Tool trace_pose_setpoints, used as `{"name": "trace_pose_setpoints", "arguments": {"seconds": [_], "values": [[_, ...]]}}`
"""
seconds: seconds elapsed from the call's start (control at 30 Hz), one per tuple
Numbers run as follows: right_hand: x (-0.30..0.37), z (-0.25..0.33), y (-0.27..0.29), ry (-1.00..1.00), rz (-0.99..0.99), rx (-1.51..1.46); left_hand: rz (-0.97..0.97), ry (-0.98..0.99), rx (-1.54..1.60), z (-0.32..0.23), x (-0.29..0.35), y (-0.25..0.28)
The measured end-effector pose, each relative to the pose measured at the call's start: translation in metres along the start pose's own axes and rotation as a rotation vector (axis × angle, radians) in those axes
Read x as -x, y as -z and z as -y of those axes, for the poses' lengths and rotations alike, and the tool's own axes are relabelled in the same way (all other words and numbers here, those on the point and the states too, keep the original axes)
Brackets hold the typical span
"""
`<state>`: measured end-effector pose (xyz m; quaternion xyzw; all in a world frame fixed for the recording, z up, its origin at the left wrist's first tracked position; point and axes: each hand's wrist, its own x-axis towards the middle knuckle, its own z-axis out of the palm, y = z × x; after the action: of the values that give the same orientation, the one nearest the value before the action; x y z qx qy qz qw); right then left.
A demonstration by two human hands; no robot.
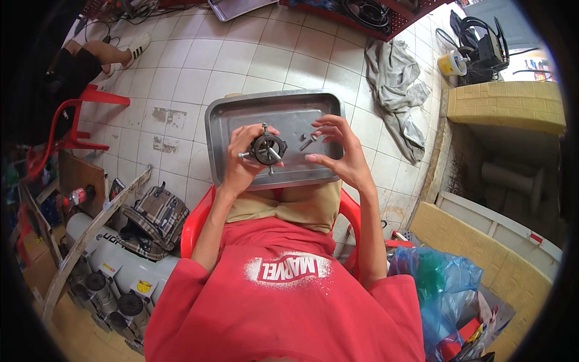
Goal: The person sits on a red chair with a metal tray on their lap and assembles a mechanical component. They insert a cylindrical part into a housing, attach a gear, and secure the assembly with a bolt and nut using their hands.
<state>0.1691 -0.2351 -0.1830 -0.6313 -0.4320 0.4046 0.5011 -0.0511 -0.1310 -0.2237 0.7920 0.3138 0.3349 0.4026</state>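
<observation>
Ring fitting: a dark ring-shaped piece [261, 158], bolts projecting around its rim, is held over the metal tray [286, 101], a little left of its middle and toward its near edge.
Left hand: your left hand [240, 163] is curled around the ring fitting, fingertips showing at its far side; the grip looks secure.
Right hand: your right hand [338, 148] is spread wide, thumb well apart from the fingers, with nothing visibly in hold.
Loose bolt: one bolt [308, 143] appears to lie on the tray floor, between the middle and the right edge, in the gap of your open hand (whether a fingertip touches it, you cannot tell from here).
Pale rod: a bright rod [274, 154] shows at the ring's opening; its attachment is unclear, so avoid knocking it.
Good handling: support the ring from below, leaving its bolt heads uncovered; pinch small hardware by the head, and work inside the tray's edges, where a dropped piece should be caught.
</observation>
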Motion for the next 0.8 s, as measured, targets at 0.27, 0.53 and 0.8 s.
{"name": "trace_pose_setpoints", "arguments": {"seconds": [0.27,0.53,0.8], "values": [[-0.001,-0.032,0.004,0.117,0.04,0.282,-0.097,0.036,-0.068,0.002,0.003,0.0],[0.008,-0.021,-0.01,0.125,0.06,0.201,-0.072,0.101,-0.153,-0.005,0.004,0.006],[0.023,0.009,-0.052,0.183,-0.056,0.353,-0.189,-0.021,-0.187,-0.008,-0.003,-0.009]]}}
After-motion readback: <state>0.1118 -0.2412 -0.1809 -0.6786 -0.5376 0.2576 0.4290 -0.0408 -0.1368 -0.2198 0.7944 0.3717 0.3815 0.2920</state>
